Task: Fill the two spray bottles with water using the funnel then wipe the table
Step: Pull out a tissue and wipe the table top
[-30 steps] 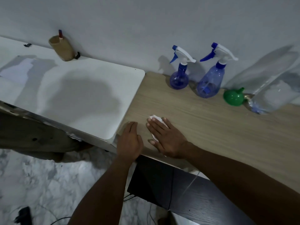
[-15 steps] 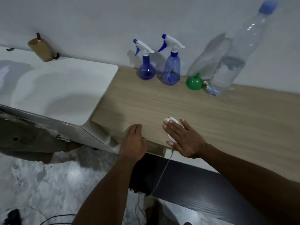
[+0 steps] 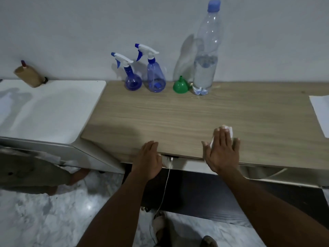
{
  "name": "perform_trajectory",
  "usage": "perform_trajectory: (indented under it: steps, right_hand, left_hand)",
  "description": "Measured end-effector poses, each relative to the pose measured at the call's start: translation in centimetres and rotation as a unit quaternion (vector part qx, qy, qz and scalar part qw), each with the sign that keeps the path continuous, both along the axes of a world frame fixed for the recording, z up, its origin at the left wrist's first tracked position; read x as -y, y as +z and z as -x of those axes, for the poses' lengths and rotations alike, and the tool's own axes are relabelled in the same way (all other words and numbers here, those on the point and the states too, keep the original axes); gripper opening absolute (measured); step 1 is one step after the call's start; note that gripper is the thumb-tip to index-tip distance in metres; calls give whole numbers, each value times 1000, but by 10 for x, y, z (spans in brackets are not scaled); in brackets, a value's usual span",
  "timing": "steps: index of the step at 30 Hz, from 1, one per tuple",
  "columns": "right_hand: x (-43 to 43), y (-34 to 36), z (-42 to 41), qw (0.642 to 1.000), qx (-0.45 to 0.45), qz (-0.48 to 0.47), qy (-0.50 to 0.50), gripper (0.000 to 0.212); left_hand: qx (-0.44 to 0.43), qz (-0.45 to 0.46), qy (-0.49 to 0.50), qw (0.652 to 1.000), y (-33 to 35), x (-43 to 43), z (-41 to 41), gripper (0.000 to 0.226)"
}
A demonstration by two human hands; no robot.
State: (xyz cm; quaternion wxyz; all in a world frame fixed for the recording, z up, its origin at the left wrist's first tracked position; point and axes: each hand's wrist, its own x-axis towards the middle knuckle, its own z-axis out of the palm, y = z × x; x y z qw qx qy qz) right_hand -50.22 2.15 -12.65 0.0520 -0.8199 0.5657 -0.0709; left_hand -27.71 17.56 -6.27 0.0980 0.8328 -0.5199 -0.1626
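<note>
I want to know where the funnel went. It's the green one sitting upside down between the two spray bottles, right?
Not quite. The head view shows the green funnel upside down between the taller spray bottle and the water bottle, not between the two sprayers.

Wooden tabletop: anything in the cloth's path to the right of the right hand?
Nothing close. The right hand presses the white cloth flat on the wooden tabletop, and bare wood runs rightward until a white sheet at the far right edge. The bottles and funnel stand back by the wall.

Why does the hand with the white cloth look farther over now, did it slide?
Yes. The right hand with the cloth slid rightward along the wooden table, away from the left hand resting at the table's front edge.
</note>
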Motion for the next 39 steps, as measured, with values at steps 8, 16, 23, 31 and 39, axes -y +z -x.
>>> perform_trajectory:
  steps: [8,16,23,31,39]
  right_hand:
    - [-26,7,-46,943,92,-76,-310,89]
    - [-73,12,-207,930,120,-99,-332,92]
    - [-77,6,-315,954,78,-77,-278,97]
    - [-69,10,-430,994,10,-99,-44,91]
    - [-92,13,-422,947,-49,-45,314,82]
  left_hand:
    - [23,5,-38,999,-1,-8,-48,54]
    - [29,9,-26,999,-2,-47,-166,56]
    - [0,40,16,999,-7,-83,-251,51]
    - [-57,98,44,993,-17,-92,-269,61]
    - [-69,115,66,989,-18,-110,-277,48]
